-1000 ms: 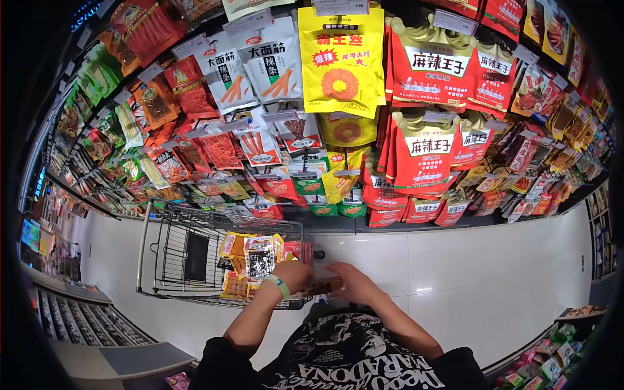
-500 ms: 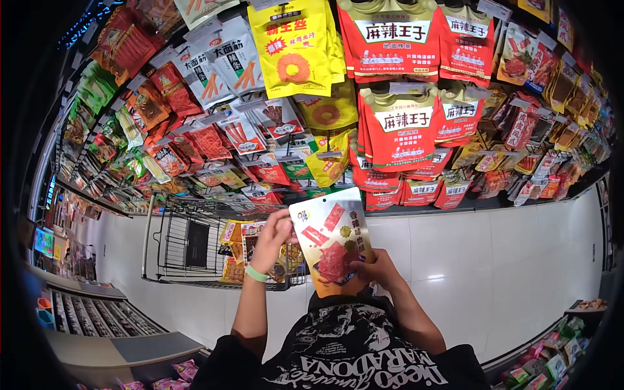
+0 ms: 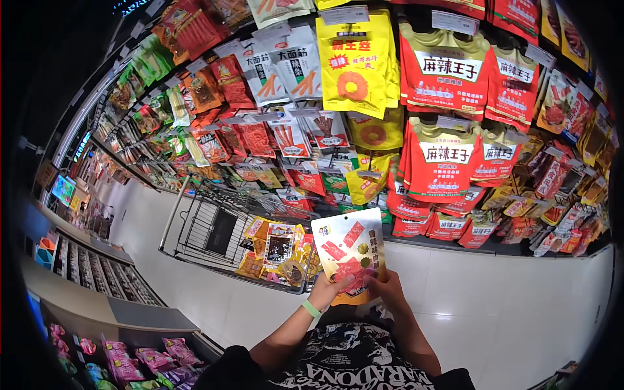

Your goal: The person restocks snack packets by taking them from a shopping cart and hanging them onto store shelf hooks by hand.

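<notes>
While hands hold pouch, packets in cart

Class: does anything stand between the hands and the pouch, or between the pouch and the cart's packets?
Nothing visible: left hand and right hand both hold the pouch. Toward the packets, the cart's wire end appears in between; the pouch's height against it I cannot tell.

Both forearms are extended forward from dark sleeves, slightly converging. The left hand and the right hand are held close together, thumbs raised in front; a pale green band is worn on the left wrist.
</notes>
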`<action>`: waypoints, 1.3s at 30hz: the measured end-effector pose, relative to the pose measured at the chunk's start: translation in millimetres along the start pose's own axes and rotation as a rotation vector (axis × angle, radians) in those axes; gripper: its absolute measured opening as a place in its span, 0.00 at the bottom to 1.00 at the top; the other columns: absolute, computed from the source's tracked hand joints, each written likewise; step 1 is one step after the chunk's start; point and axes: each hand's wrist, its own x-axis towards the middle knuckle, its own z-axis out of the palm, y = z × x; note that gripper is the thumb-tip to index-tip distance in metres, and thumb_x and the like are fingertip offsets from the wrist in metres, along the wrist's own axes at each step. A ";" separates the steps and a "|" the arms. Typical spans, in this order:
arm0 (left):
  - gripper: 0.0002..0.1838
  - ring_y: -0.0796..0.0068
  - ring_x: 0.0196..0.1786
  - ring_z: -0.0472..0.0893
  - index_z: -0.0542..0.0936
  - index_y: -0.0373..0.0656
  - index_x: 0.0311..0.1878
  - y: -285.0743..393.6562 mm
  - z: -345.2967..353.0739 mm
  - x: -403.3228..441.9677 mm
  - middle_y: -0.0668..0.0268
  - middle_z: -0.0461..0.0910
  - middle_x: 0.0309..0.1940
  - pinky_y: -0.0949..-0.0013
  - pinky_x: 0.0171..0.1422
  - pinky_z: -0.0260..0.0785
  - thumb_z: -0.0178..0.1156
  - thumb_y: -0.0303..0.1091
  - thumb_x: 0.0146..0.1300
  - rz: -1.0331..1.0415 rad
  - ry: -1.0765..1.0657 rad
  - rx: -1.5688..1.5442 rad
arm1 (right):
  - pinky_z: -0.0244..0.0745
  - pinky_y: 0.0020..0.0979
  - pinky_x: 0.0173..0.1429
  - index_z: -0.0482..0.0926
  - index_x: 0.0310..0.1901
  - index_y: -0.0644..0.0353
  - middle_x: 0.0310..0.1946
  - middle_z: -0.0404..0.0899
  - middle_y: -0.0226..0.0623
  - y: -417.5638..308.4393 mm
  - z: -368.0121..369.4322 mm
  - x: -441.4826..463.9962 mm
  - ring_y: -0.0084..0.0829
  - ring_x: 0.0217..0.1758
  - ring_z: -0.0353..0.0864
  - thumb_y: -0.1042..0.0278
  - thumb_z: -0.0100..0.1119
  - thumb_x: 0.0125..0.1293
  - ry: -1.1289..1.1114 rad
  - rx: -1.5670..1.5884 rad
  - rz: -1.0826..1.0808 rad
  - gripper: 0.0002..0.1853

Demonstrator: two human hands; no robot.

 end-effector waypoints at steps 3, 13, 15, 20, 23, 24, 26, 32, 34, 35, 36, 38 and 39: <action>0.18 0.82 0.39 0.80 0.78 0.39 0.54 -12.8 -2.2 6.4 0.67 0.83 0.42 0.77 0.39 0.72 0.66 0.33 0.62 0.096 0.012 0.057 | 0.69 0.22 0.28 0.80 0.38 0.63 0.25 0.80 0.29 -3.7 -3.1 3.2 0.19 0.24 0.76 0.58 0.70 0.58 -0.014 -0.112 0.035 0.16; 0.20 0.83 0.28 0.79 0.80 0.38 0.49 -3.2 9.2 65.5 0.68 0.83 0.33 0.73 0.30 0.71 0.68 0.42 0.59 0.220 -0.119 0.149 | 0.75 0.24 0.42 0.80 0.46 0.66 0.37 0.83 0.34 -8.5 -18.2 24.0 0.22 0.37 0.80 0.70 0.64 0.64 0.119 0.041 -0.065 0.11; 0.20 0.82 0.23 0.77 0.81 0.37 0.45 10.8 7.8 77.2 0.67 0.82 0.28 0.73 0.27 0.69 0.67 0.45 0.60 0.187 -0.125 0.160 | 0.76 0.25 0.45 0.80 0.46 0.66 0.39 0.83 0.34 -17.1 -13.9 30.1 0.22 0.39 0.81 0.72 0.63 0.64 0.132 0.098 -0.049 0.11; 0.25 0.77 0.16 0.76 0.81 0.35 0.36 47.5 -6.6 106.7 0.65 0.78 0.17 0.70 0.21 0.70 0.60 0.54 0.64 -0.130 -0.083 0.356 | 0.75 0.25 0.45 0.80 0.46 0.66 0.40 0.83 0.33 -21.4 -8.5 58.0 0.21 0.39 0.80 0.70 0.62 0.66 0.172 0.119 -0.020 0.11; 0.28 0.73 0.18 0.80 0.82 0.34 0.34 50.2 -17.4 127.5 0.63 0.77 0.15 0.70 0.22 0.73 0.55 0.57 0.67 -0.166 -0.057 0.323 | 0.74 0.26 0.45 0.80 0.46 0.65 0.40 0.83 0.33 -26.0 -3.4 80.5 0.22 0.39 0.80 0.68 0.61 0.67 0.210 0.090 -0.017 0.11; 0.29 0.72 0.18 0.81 0.82 0.34 0.35 32.5 -23.3 135.8 0.62 0.78 0.16 0.70 0.22 0.73 0.54 0.57 0.68 -0.135 -0.064 0.263 | 0.74 0.26 0.46 0.80 0.47 0.65 0.40 0.83 0.33 -30.8 1.2 86.4 0.22 0.39 0.80 0.68 0.61 0.67 0.222 0.085 -0.027 0.11; 0.30 0.71 0.20 0.82 0.82 0.33 0.36 23.3 -31.6 149.1 0.61 0.79 0.18 0.70 0.22 0.75 0.52 0.57 0.69 -0.113 -0.081 0.206 | 0.74 0.26 0.46 0.79 0.47 0.65 0.40 0.83 0.33 -35.3 8.6 97.4 0.21 0.40 0.80 0.68 0.61 0.67 0.237 0.075 -0.031 0.12; 0.30 0.71 0.23 0.83 0.81 0.31 0.38 26.5 -58.4 182.7 0.58 0.82 0.24 0.69 0.26 0.75 0.51 0.56 0.70 -0.104 -0.140 0.196 | 0.75 0.26 0.47 0.79 0.48 0.66 0.40 0.83 0.33 -35.3 22.5 126.3 0.21 0.40 0.80 0.69 0.62 0.66 0.286 0.011 -0.019 0.13; 0.28 0.74 0.24 0.82 0.82 0.32 0.40 29.5 -69.1 194.2 0.59 0.82 0.25 0.69 0.29 0.74 0.51 0.54 0.71 0.003 -0.175 0.299 | 0.75 0.26 0.47 0.79 0.50 0.66 0.40 0.83 0.33 -33.8 27.6 133.2 0.20 0.40 0.80 0.69 0.63 0.66 0.306 0.026 -0.019 0.14; 0.28 0.75 0.25 0.82 0.82 0.32 0.40 32.0 -73.4 199.7 0.59 0.82 0.25 0.69 0.30 0.73 0.51 0.54 0.71 0.061 -0.187 0.345 | 0.75 0.25 0.47 0.79 0.50 0.66 0.40 0.83 0.33 -34.0 29.7 136.1 0.20 0.40 0.80 0.69 0.63 0.66 0.311 0.029 -0.018 0.14; 0.27 0.78 0.30 0.80 0.81 0.32 0.41 50.3 -76.1 202.1 0.61 0.83 0.27 0.68 0.38 0.72 0.52 0.53 0.71 -0.062 -0.217 0.440 | 0.75 0.25 0.47 0.79 0.50 0.65 0.40 0.83 0.33 -35.4 32.8 138.5 0.20 0.40 0.80 0.69 0.63 0.66 0.324 0.022 -0.017 0.14; 0.25 0.78 0.30 0.80 0.82 0.33 0.41 55.2 -80.4 205.6 0.62 0.83 0.26 0.68 0.37 0.71 0.53 0.51 0.71 -0.180 -0.233 0.313 | 0.75 0.25 0.48 0.79 0.50 0.65 0.40 0.84 0.33 -33.2 37.3 141.0 0.20 0.41 0.79 0.68 0.63 0.66 0.337 0.009 0.023 0.14; 0.25 0.79 0.30 0.79 0.82 0.33 0.41 54.3 -78.2 212.1 0.63 0.83 0.26 0.68 0.37 0.71 0.54 0.51 0.71 -0.226 -0.258 0.254 | 0.74 0.25 0.49 0.79 0.50 0.65 0.40 0.84 0.33 -34.7 34.2 143.6 0.20 0.41 0.79 0.67 0.63 0.66 0.357 0.000 0.024 0.14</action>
